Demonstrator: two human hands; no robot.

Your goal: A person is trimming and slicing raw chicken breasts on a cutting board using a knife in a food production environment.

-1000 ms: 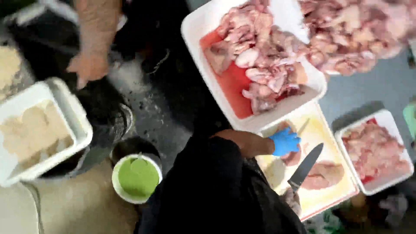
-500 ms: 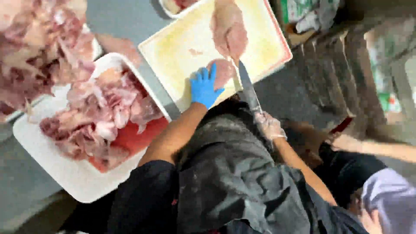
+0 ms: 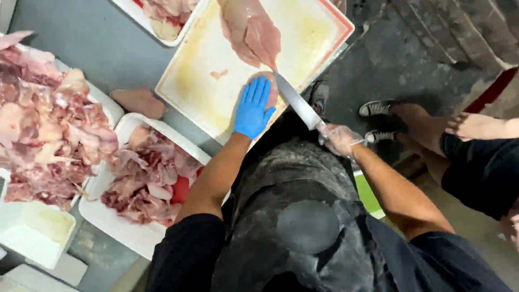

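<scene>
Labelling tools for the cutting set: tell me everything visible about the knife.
The long knife with a plain grey steel blade is held at its handle by the right hand in a clear plastic glove; the handle is hidden inside the grip. The blade slants up-left, with its tip at a small piece of raw pink meat under the fingers of the left hand in a blue glove, over the pale yellow cutting board with a red rim.
</scene>
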